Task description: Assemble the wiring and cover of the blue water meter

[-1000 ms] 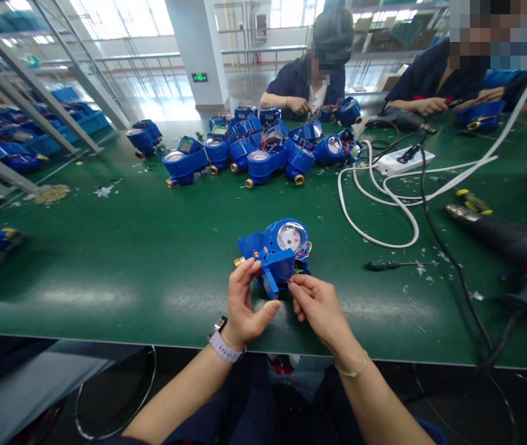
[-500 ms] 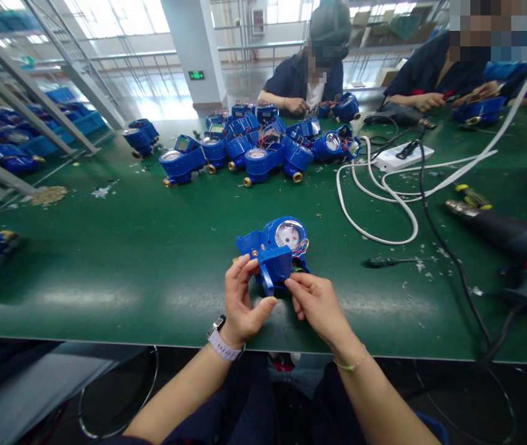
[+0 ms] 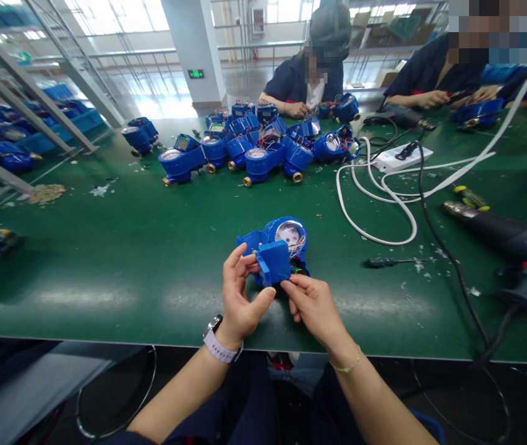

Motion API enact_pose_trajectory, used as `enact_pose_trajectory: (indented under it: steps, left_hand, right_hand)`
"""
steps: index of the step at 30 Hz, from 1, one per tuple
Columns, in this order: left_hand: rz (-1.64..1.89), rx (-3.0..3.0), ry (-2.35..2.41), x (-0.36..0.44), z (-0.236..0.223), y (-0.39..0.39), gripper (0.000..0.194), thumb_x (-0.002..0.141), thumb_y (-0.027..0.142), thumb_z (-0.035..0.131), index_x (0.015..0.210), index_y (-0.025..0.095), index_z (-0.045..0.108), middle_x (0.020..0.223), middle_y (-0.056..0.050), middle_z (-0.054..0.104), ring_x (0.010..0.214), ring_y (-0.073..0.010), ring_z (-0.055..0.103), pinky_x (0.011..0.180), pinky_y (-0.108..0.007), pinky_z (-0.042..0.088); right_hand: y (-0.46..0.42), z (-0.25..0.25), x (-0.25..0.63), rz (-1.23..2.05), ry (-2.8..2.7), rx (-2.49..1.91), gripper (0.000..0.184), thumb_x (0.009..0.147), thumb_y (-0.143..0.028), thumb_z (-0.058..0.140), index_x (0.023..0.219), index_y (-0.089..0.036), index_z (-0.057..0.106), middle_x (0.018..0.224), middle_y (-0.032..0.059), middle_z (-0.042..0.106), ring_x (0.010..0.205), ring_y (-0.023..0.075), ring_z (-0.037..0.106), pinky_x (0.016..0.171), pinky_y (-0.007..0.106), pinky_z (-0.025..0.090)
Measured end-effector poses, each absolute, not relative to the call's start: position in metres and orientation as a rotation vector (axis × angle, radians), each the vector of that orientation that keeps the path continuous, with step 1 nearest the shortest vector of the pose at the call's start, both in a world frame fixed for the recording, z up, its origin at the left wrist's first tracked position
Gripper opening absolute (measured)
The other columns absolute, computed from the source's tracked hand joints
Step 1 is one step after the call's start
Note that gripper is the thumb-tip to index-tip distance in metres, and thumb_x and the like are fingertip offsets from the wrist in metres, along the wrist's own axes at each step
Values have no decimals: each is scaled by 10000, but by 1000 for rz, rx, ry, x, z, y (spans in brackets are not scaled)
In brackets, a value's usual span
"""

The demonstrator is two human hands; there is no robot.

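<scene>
A blue water meter with a round dial and exposed thin wires rests on the green table before me. In front of its dial a blue plastic cover is held up at a tilt. My left hand grips the cover's left side, fingers behind it and thumb at its lower edge. The fingers of my right hand are pinched at the cover's lower right corner. A bit of green circuit board shows between the cover and the meter. Part of the meter's body is hidden behind the cover and my hands.
Several blue meters are heaped at the table's far side. To the right lie a screwdriver, a white power strip with looped cable, and a heat gun. Co-workers sit opposite. Small scraps lie at the left.
The blue cover has turned, so its flat face now points more towards me. My right hand has shifted slightly left with it; the meter body stays in place.
</scene>
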State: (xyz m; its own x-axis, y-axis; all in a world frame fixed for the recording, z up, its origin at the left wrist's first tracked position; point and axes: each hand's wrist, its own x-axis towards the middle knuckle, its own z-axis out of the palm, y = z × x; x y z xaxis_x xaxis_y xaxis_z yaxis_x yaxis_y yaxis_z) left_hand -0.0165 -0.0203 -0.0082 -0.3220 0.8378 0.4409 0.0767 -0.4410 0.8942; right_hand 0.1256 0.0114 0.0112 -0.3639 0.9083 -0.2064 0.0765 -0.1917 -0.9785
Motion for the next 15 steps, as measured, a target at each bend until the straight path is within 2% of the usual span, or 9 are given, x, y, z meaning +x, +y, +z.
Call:
enact_pose_trajectory:
  steps: [7, 11, 15]
  left_hand:
    - [1653, 1234, 1238, -28, 14, -18, 824, 760, 352, 759, 1450, 259, 318, 1140, -76, 555, 824, -152, 596, 784, -301, 543]
    - [1598, 1138, 1213, -31, 21, -18, 845, 744, 367, 777, 1451, 263, 325, 1126, -66, 544, 780, -130, 594, 725, -264, 543]
    - [1589, 1075, 1157, -33, 24, -17, 853, 734, 372, 790, 1444, 260, 331, 1096, -64, 567, 802, -138, 609, 714, -250, 544]
  right_hand:
    - [14, 15, 134, 1555, -1585, -1172, 350, 806, -502, 529, 756, -168, 622, 444, -46, 454, 355, 89, 391, 363, 188, 301]
    - [17, 18, 139, 1660, -1633, -1125, 361, 811, -514, 529, 828, -164, 615, 456, -50, 475, 361, 93, 401, 376, 186, 317]
    - [20, 20, 139, 1659, -1632, -1088, 405, 813, -558, 546, 729, -164, 587, 491, -25, 516, 371, 82, 415, 383, 185, 299]
